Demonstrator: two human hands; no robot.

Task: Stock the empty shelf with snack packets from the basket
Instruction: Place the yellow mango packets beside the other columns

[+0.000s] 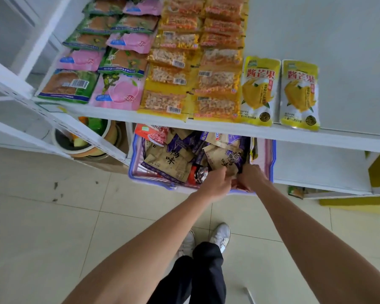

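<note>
Fingers: the left hand [217,185] stretches its fingers [225,172] forward and down, their tips against a brown packet. The right hand [253,177] has its fingers [242,179] curled under, tips buried among the packets. Whether either hand actually grips a packet cannot be told.
Hands: side by side and almost touching, both at the near right corner of the basket, with the bare forearms reaching in from the near edge.
Basket: a blue-rimmed basket [132,170] sits on the floor, its far part tucked under the shelf edge.
Basket contents: a loose heap of brown-and-purple packets [169,160]; a red packet [151,136] lies at the far left corner, and more red wrapping shows between the two hands.
Shelf: a white shelf [342,62] above the basket, stocked on its left and middle, bare on its right.
Mango packets: two yellow mango packets [259,91] lie flat, side by side, at the near edge, the rightmost goods on the shelf.
Nut packets: two columns of clear-and-yellow packets [169,75] run from near to far, just left of the mango packets.
Left columns: green packets and pink packets [118,62], overlapped in two columns at the far left.
Lower shelf: a white board [316,167] to the right of the basket.
Floor: pale tiles [53,216]; white shoes [222,235] and black trousers [206,273] below the arms.
</note>
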